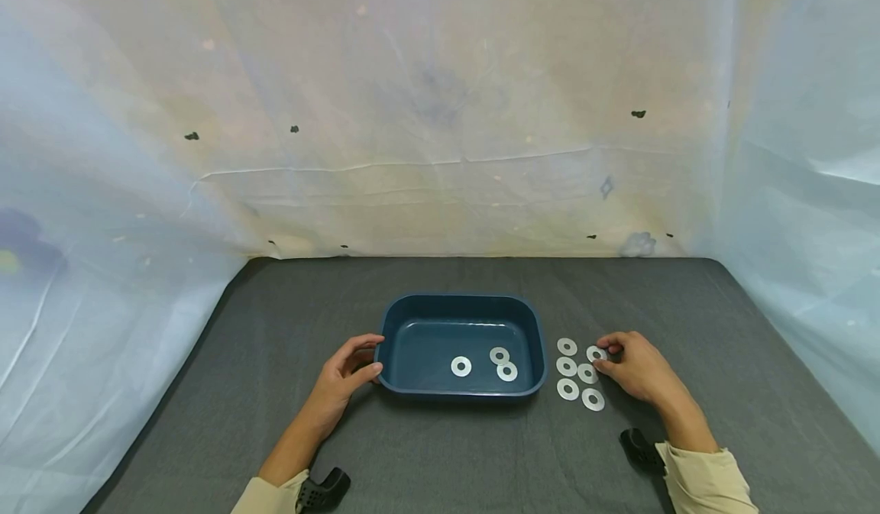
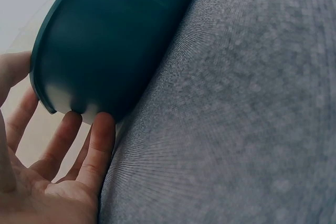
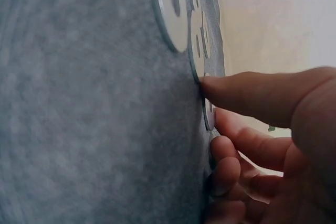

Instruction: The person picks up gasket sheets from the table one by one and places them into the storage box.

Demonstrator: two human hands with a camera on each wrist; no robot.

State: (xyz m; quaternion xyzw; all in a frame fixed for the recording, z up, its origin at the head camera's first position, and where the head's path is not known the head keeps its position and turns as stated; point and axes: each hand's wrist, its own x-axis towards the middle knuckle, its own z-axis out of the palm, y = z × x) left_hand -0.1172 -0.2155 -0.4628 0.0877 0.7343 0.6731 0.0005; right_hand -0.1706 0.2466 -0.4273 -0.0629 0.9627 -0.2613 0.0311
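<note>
Right hand pinching far-right washer on the mat, left hand relaxed against bin left wall; three washers binned, six outside.

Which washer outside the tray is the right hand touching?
The far-right washer, under the right hand's fingertips; the other five lie untouched on the cloth.

table: gray cloth | on it: blue tray, 6 loose washers
</note>
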